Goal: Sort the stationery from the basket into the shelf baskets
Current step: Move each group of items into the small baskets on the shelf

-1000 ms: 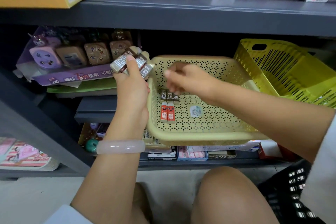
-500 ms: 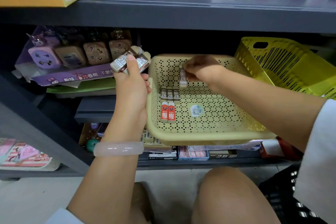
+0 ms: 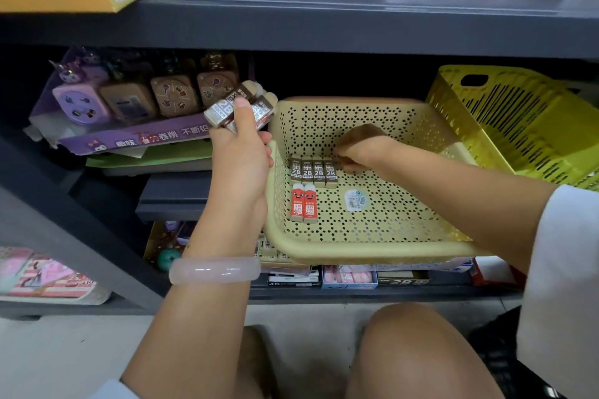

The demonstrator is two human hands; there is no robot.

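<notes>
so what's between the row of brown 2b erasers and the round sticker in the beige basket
In the head view, only bare perforated floor of the beige basket lies between the brown 2B erasers and the round sticker. The two red erasers sit off to the left.

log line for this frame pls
left hand: holds brown 2B erasers | right hand: in beige basket, beside 2B row | red erasers: in front

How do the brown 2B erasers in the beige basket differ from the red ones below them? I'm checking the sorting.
The brown 2B erasers number four, in the row farther back; the red erasers are two, in front. The brown sleeves are dark with a large white 2B; the red sleeves show a cartoon face and a white label. Both sets lie flat, side by side, on the floor of the beige basket, aligned the same way.
</notes>
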